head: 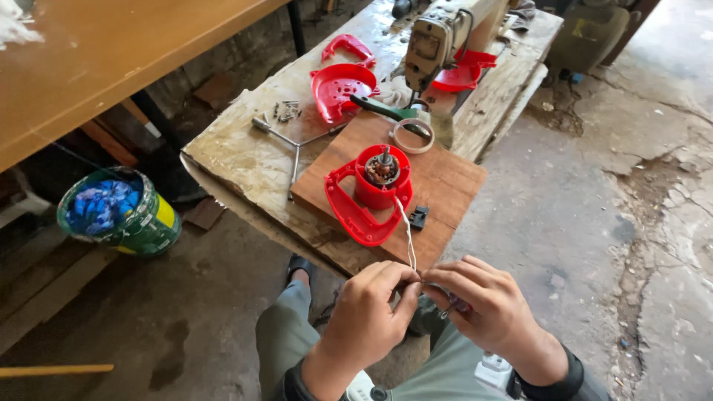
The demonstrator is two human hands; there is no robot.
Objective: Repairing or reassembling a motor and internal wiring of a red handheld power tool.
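Far left, on the floor: green bucket (119,210) holding blue material. On the table (245,160), left to right: loose screws (286,111), a metal cross wrench (295,145), a red dished cover (340,87), then a wooden board (445,182) carrying a red motor housing (369,194) with exposed windings at its top; a small black switch (419,217) lies just right of it. A thin white wire (407,236) runs from the housing down toward the near edge. Left hand (368,315): grip closed, thumb and forefinger pinching the wire's free end. Right hand (486,308): grip closed on a small slim tool (449,308), its tip touching the wire end; tool type cannot be told. Judgement: 1 wire, light, limp, likely fragile at the motor joint, so hold it close to the free end, with slack kept. Housing looks rigid plastic, light, stable on its wide base.
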